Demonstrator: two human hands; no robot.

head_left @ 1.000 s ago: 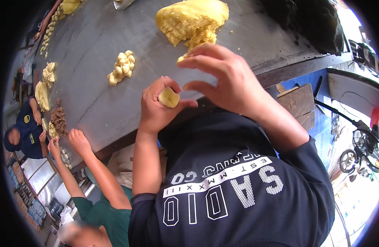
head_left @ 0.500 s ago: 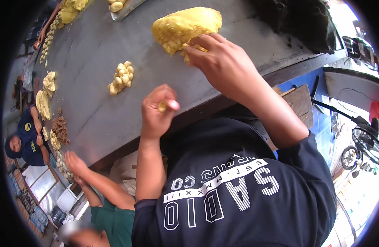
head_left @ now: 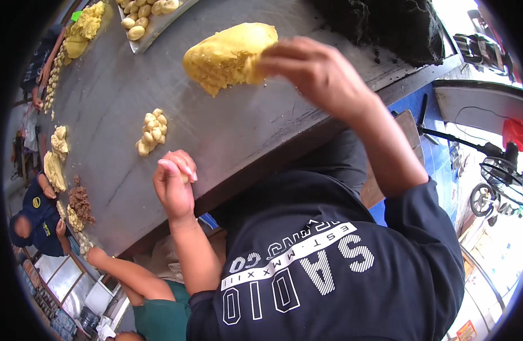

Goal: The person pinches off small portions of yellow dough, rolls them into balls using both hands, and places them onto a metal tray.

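Observation:
A large lump of yellow dough (head_left: pixel 224 54) lies on the grey metal table, its near side rough and torn. My right hand (head_left: pixel 318 71) is at the lump's right end, fingers bent together on a torn bit of the dough; motion blurs them slightly. Lower left, above the table's near edge, my left hand (head_left: pixel 176 179) is raised and curled round a small piece of dough, of which only a pale bit shows by the fingers. Beyond it on the table sits a small heap of pale dough balls (head_left: pixel 152 133).
A tray (head_left: pixel 153 34) with round dough pieces stands at the far edge. Dark, crumbly-edged material (head_left: pixel 381 28) covers the far right. Brown crumbly filling (head_left: pixel 81 204) and more dough (head_left: pixel 54 170) lie leftward. Co-workers' arms (head_left: pixel 131 273) reach in at the left.
The view has shifted, so the table's things sit lower and further left. My right hand has moved rightward along the lump. My left hand has turned, its thumb now pointing up.

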